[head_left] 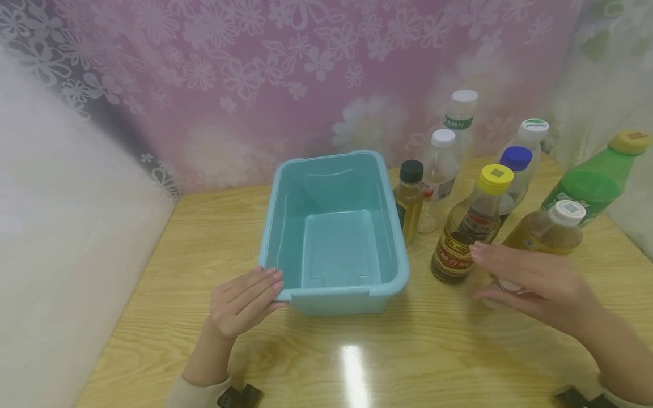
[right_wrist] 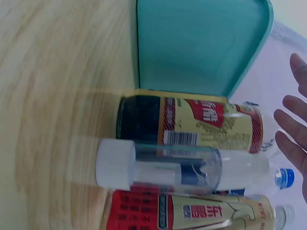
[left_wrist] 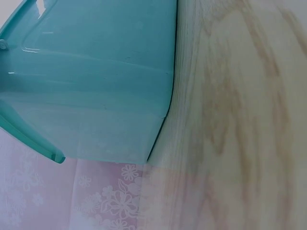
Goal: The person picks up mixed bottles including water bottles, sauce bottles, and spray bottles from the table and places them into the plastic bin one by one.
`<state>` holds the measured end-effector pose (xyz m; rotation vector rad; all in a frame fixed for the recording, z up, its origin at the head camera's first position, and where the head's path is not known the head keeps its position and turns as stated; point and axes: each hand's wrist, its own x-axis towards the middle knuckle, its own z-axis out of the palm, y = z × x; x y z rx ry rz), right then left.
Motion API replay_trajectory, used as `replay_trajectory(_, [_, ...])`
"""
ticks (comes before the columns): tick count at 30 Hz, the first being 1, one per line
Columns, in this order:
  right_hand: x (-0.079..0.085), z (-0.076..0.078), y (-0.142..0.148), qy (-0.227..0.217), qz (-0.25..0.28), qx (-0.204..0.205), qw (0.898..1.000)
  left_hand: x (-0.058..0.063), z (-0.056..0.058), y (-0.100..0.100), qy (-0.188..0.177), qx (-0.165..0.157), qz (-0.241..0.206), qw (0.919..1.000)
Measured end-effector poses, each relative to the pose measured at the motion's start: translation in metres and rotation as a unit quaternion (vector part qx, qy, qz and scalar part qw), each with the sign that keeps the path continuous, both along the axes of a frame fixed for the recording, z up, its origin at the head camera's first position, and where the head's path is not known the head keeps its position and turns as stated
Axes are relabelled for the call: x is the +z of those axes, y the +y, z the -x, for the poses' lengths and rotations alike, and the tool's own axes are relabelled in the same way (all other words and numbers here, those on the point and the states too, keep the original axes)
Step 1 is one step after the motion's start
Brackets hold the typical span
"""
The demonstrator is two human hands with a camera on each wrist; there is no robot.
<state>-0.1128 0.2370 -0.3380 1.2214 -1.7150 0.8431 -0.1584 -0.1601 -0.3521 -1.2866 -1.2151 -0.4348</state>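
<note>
A light-blue rectangular plastic bin stands upright on the table, and nothing lies inside it. My left hand holds its near left corner, fingers over the rim and thumb just below it. My right hand hovers at the front of the bottle group, thumb apart from its extended fingers. In the right wrist view those fingers touch nothing. A small clear bottle, white end on the table, stands below that hand. Close behind it is a dark sauce bottle with a yellow cap.
Right of the bin stand a green-capped bottle, clear white-capped bottles, a blue-capped bottle, an amber bottle and a green soda bottle. A flowered pink curtain closes off the back; a white surface borders the left.
</note>
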Motion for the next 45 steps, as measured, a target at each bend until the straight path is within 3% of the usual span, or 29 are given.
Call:
replay_trajectory(7, [-0.006, -0.002, 0.018, -0.035, -0.008, -0.006, 0.999, 0.0, 0.0, 0.0, 0.0, 0.003, 0.0, 1.0])
replay_trajectory(12, [-0.015, -0.006, 0.034, -0.062, -0.021, -0.042, 0.997, -0.001, 0.0, 0.001, -0.001, 0.0, -0.001, 1.0])
replay_trajectory(16, [-0.02, -0.008, 0.045, -0.087, -0.016, -0.043, 0.995, -0.002, 0.001, 0.001, -0.003, -0.005, -0.001, 1.0])
replay_trajectory(26, [-0.02, -0.013, 0.059, -0.137, -0.033, -0.069, 0.988, -0.003, 0.002, 0.001, -0.006, -0.009, 0.0, 0.9999])
replay_trajectory(45, [-0.046, -0.011, 0.077, -0.174, -0.047, -0.12, 0.976, -0.003, 0.001, 0.001, -0.007, -0.007, -0.003, 0.9999])
